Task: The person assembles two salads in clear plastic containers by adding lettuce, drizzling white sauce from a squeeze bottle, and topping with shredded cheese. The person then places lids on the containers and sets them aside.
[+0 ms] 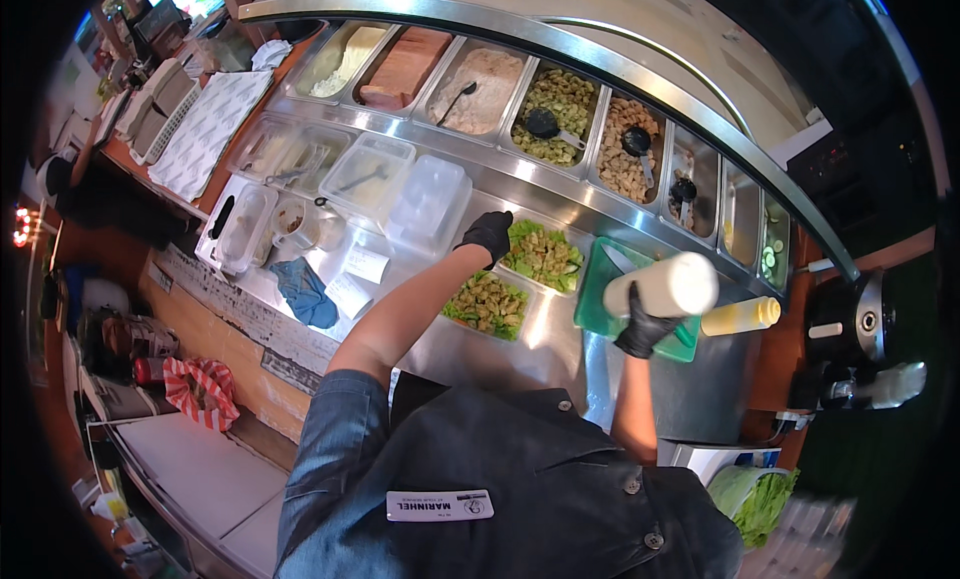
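My right hand (645, 329), in a black glove, grips a white squeeze bottle (672, 285) that is tilted over the green cutting board (592, 304). Also gloved in black, my left hand (488, 237) is closed at the left edge of the farther salad container (545, 257); what its fingers hold, if anything, is hidden. A second salad container (487, 306) stands nearer to me. Both contain green leaves topped with brownish chopped pieces. On the board lies a knife (619, 259), partly behind the bottle. A yellow squeeze bottle (742, 316) lies to the right of the board.
Across the back runs a row of steel pans with food, among them ham slices (407, 67) and diced pieces (628, 144), below a metal rail (600, 67). Lidded plastic tubs (430, 201) and a blue cloth (303, 293) are at left. Lettuce (768, 509) sits at lower right.
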`<state>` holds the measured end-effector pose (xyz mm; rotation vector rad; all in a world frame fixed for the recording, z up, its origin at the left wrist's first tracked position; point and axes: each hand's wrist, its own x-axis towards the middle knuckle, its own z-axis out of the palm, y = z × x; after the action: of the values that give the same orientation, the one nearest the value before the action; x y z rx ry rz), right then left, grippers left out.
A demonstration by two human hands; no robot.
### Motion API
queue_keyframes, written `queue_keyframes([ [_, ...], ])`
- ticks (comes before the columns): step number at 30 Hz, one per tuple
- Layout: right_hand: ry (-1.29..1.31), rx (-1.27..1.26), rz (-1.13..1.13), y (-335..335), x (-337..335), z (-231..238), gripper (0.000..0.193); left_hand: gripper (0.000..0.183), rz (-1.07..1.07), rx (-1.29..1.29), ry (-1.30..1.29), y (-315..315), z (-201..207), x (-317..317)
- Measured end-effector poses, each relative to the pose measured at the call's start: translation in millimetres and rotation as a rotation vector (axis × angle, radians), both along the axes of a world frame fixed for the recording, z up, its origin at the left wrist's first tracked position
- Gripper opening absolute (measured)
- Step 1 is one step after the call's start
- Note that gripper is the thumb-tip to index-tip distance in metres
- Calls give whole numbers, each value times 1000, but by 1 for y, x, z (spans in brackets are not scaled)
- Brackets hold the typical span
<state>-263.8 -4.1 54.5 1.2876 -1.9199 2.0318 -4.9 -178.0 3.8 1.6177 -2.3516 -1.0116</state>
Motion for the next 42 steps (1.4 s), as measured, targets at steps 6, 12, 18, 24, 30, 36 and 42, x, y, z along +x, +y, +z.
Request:
queue_keyframes([
  [6, -283, -137, 85, -27, -1, -12, 95, 62, 78, -44, 55, 17, -1, 7],
  [12, -540, -159, 320, -46, 3, 31, 68, 40, 167, -303, 322, 54, 23, 28],
  [18, -479, -167, 418, -80, 30, 37, 69, 30, 344, -211, 485, 82, 56, 50],
  [24, -480, -104, 386, -91, 30, 33, 67, 44, 486, -187, 611, 95, 57, 58],
  [30, -520, -73, 387, -60, 45, 37, 68, 46, 571, -122, 673, 103, 53, 69],
  [36, -551, -181, 359, -94, 46, 51, 65, 47, 513, -177, 723, 108, 55, 71],
  [42, -555, -148, 414, -80, 65, 58, 72, 49, 579, -248, 673, 112, 58, 88],
])
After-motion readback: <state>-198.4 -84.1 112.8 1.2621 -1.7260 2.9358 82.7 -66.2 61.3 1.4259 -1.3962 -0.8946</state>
